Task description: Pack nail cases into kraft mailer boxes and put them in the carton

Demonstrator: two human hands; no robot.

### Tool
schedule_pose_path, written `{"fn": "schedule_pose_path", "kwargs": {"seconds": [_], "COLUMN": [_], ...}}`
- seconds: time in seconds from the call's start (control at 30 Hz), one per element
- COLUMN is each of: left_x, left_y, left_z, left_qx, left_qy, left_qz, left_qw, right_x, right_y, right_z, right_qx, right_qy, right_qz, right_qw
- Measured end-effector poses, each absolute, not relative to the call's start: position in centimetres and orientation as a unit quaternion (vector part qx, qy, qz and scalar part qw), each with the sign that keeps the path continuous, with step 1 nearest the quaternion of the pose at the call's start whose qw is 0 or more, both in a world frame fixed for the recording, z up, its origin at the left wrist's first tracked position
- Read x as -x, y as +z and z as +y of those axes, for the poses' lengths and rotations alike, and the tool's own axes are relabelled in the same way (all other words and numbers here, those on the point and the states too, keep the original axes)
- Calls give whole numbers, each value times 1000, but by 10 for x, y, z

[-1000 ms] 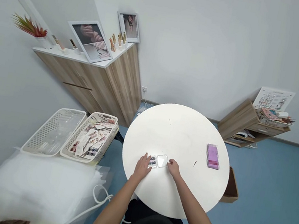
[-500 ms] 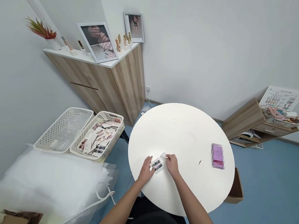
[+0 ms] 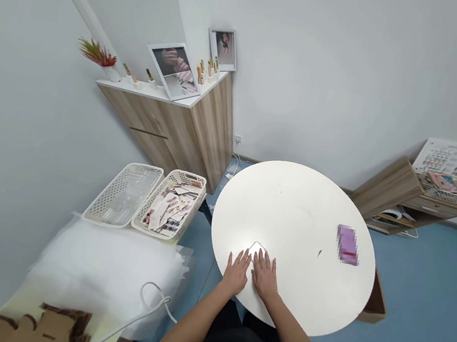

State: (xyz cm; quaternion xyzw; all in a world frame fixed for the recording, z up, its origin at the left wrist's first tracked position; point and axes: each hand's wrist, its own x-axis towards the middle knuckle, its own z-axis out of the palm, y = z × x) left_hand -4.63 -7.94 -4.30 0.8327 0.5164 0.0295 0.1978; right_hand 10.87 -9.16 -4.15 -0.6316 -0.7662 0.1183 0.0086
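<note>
Clear plastic case [image 3: 258, 247] lies near the near-left edge of the round white tabletop [image 3: 302, 202], almost wholly covered by both hands, so only one pale corner shows past the fingertips.

Off the tabletop's left edge, on a lower surface, stand two white mesh baskets side by side. The left basket [image 3: 141, 166] seems to hold only clear material, and the right basket [image 3: 187, 174] is full of small printed packets. Nearer the camera lies a heap of white film [image 3: 105, 267].

On the tabletop, the left hand [image 3: 237, 270] lies palm down with its fingers straight and slightly fanned, resting on the case's left part. The right hand [image 3: 266, 273] lies the same way just beside it, thumbs nearly touching, on the right part. Neither hand pinches anything; both are laid flat.

The step in hand looks like pressing the case down flat against the tabletop, perhaps to close it. Lifting it from here would call for the fingers to curl and find an edge, since flat palms give no hold.

The visible corner points away from the person, towards the far edge, so the case seems to sit cornerwise. Its long axis cannot be told under the hands.

Well apart, towards the right edge, lies a pink blurred object [image 3: 347, 245].
</note>
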Motion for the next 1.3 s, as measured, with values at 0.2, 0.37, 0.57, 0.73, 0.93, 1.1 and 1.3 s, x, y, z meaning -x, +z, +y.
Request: {"fn": "schedule_pose_path", "kwargs": {"seconds": [0.2, 0.37, 0.57, 0.73, 0.93, 1.1, 1.3], "left_x": [43, 49, 96, 153, 212, 254, 297], "left_y": [-36, -29, -30, -35, -39, -32, -23], "left_z": [-75, -89, -126, -172, -209, -224, -231], "left_qx": [-822, -743, -577, -476, -414, -418, -466], "left_qy": [25, 127, 238, 252, 234, 201, 181], "left_qz": [521, 625, 771, 838, 878, 884, 862], "left_qw": [229, 204, 128, 90, 58, 63, 90], "right_x": [-122, -143, -174, -169, -111, -23, 79], "right_y": [-40, -39, -37, -48, -51, -37, -22], "right_z": [-72, -39, 9, 15, -3, -20, -47], "right_qx": [605, 593, 588, 613, 544, 419, 272], "right_qy": [123, 128, 108, 89, 41, 68, 95], "right_qz": [-787, -794, -799, -783, -837, -900, -945], "right_qw": [1, -30, -68, -61, 32, 96, 155]}}
